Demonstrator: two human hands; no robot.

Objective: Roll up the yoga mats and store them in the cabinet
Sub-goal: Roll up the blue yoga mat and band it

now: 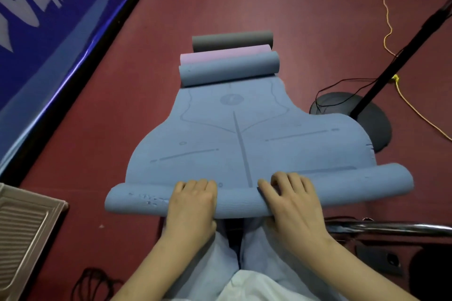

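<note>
Left hand [193,199]: fingers curled over the rolled end of the blue mat [244,144], pressing it.
Right hand [292,199]: same hold, beside it.

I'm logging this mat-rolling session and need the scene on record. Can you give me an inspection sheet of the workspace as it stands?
Surface: dark red floor, carpet-like.
Job's things: blue mat lies flat, its near end rolled into a tube under both hands; its far end curls up too. Behind it lie a pink rolled mat and a grey rolled mat.
Clutter: ribbed metal panel at the near left.
Grippers: left hand and right hand press on the roll, fingers curled over it.
Cables: yellow cord, black wire by the fan base.
Surroundings: blue banner on the left; cabinet not seen.
</note>
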